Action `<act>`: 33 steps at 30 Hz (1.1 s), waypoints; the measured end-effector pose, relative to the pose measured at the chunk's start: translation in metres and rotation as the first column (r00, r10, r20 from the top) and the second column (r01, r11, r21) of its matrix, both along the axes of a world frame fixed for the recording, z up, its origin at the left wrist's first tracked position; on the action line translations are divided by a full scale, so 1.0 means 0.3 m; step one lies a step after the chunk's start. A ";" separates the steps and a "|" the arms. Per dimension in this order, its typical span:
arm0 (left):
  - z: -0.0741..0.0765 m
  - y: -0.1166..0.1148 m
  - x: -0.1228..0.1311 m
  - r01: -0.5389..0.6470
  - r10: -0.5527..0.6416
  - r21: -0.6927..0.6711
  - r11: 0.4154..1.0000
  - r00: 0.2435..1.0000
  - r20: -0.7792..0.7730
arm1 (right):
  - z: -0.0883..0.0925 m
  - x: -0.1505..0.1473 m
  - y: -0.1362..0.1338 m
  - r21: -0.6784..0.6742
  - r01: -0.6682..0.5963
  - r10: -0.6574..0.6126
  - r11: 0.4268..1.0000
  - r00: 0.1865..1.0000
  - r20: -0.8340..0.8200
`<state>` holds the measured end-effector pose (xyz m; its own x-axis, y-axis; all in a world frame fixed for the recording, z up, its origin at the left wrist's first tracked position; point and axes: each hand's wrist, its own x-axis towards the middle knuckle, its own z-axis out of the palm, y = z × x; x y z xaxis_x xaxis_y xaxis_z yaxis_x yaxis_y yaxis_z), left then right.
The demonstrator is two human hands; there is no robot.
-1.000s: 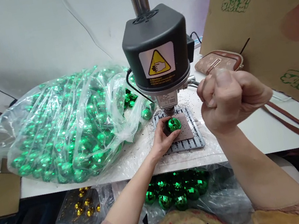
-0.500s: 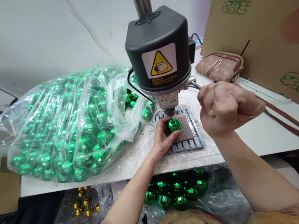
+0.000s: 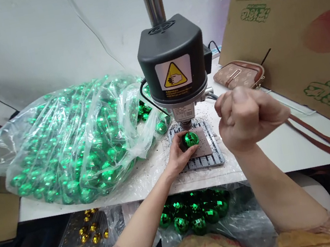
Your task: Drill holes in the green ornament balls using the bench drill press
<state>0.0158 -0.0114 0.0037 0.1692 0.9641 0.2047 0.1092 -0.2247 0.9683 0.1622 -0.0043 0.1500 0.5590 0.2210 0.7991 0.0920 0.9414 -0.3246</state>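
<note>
A shiny green faceted ball point(image 3: 192, 138) rests on a brown pad point(image 3: 205, 147) over the slotted metal base point(image 3: 218, 152). My left hand point(image 3: 180, 153) holds it from the left, thumb and fingers curved around its side. Directly above is the black drill press point(image 3: 173, 60) with a yellow warning label; its chuck point(image 3: 186, 125) is just over the ball. My right hand point(image 3: 243, 118) is raised at the right of the machine, fingers curled tightly around the end of the metal lever point(image 3: 212, 95); what lies inside the fist is hidden.
Left of the machine lies a big clear bag point(image 3: 69, 144) of green balls, with one loose ball point(image 3: 161, 128) beside it. A patterned purse point(image 3: 238, 75) and a cardboard box point(image 3: 303, 39) stand right. Below the table edge are more green balls point(image 3: 197, 220) and gold ones point(image 3: 95, 233).
The whole view has shifted slightly. Both hands keep nearly the same places relative to the ball and the machine, and the left hand still holds the ball.
</note>
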 end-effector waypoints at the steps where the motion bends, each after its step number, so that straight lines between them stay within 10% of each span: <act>1: -0.001 0.001 0.003 -0.005 0.005 -0.006 1.000 1.000 0.001 | 0.033 -0.001 0.003 -0.054 -0.007 0.005 0.999 1.000 -0.028; 8: 0.055 -0.095 -0.012 -0.235 0.296 0.282 0.930 0.935 -0.195 | 0.177 0.018 0.019 -0.227 -0.167 0.168 0.959 0.986 -0.015; 12: 0.078 -0.293 -0.115 0.192 0.190 0.623 0.758 0.849 -0.493 | 0.176 0.014 0.004 -0.292 -0.133 0.139 0.947 0.990 0.000; 14: 0.051 -0.404 -0.181 0.475 0.177 0.583 0.660 0.655 -0.734 | 0.172 0.009 0.002 -0.282 -0.119 0.121 0.952 0.993 -0.009; 17: -0.018 -0.533 -0.275 0.548 0.210 0.380 0.745 0.349 -0.913 | 0.170 0.003 0.007 -0.250 -0.102 0.100 0.963 0.995 -0.022; 21: -0.024 -0.584 -0.343 0.473 0.208 0.385 0.792 0.385 -0.899 | 0.166 0.003 0.019 -0.244 -0.090 0.086 0.966 0.996 -0.029; 26: 0.156 -0.375 -0.303 0.415 0.234 0.592 0.691 0.646 -0.726 | 0.163 0.010 0.031 -0.190 -0.098 0.095 0.977 0.995 -0.025; 30: 0.247 0.030 -0.270 -0.080 0.404 0.494 0.866 0.694 -0.596 | 0.163 0.010 0.025 -0.202 -0.112 0.108 0.973 0.994 -0.029; 33: 0.256 0.315 -0.275 -0.507 0.531 0.191 0.841 0.701 -0.477 | 0.164 0.009 0.017 -0.241 -0.107 0.102 0.965 0.994 -0.034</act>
